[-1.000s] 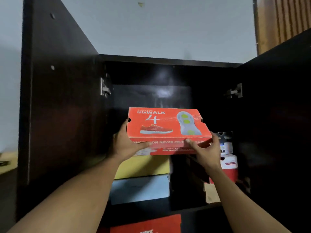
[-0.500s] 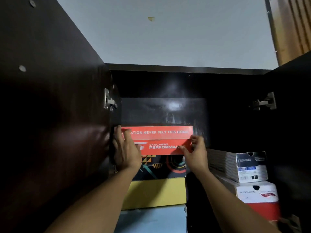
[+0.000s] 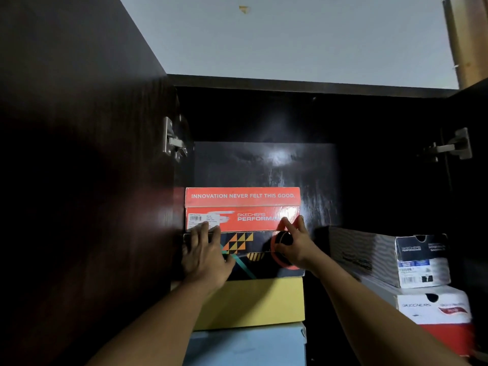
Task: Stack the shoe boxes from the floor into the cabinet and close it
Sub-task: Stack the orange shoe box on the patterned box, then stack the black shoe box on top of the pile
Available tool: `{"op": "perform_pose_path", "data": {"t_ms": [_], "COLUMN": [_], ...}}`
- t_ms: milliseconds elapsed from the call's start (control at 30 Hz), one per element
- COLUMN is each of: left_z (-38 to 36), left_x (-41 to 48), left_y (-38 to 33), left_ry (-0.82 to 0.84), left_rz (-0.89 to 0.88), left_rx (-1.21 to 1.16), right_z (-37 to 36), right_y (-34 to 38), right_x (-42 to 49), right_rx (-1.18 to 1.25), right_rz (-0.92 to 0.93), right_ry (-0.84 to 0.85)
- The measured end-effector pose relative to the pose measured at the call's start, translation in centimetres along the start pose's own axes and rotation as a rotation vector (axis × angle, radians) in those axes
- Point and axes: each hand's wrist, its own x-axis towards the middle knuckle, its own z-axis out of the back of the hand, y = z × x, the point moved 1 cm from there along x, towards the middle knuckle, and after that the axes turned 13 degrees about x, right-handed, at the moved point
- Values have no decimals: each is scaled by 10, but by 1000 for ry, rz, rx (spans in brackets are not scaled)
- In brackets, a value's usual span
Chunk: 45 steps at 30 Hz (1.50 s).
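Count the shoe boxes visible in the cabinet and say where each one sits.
6. Left stack, top down: orange box, black patterned box, yellow box, light blue box. Right stack: grey-black box on white-and-red box. Others may be hidden behind or below.

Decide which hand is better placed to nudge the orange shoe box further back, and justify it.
Left, probably. The left hand lays straight fingers on the front of the orange shoe box, by the label, ready to push. The right hand only touches its lower right corner with fingertips.
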Motion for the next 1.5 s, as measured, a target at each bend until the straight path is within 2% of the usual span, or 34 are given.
{"op": "perform_pose_path", "data": {"t_ms": [333,467,667,900,1133,1500], "left_z": [27,49,69,60,38,44], "left_x": [-12,-36,-102,-202,-315,-499], "left_y": [-7,-18,-60,-148,-245,-372], "left_ry": [44,56,153,411,605,683], "left_rz": [1,-130,-328,-577,-898,-1374], "left_rx": [-36,-44,-96,-189,-284,-322], "right_z": [25,40,89,135,164,225], "right_y": [9,10,-14,-60,-104,-127], "right_x": [-30,-79,-200,-350,-491,-702], "right_rx": [24,-39,-55,-166,-214,-319], "right_rz": [-8,-55,-167,-498,-854,-1239], "right_ry": [52,60,43,21,-40,-295]}}
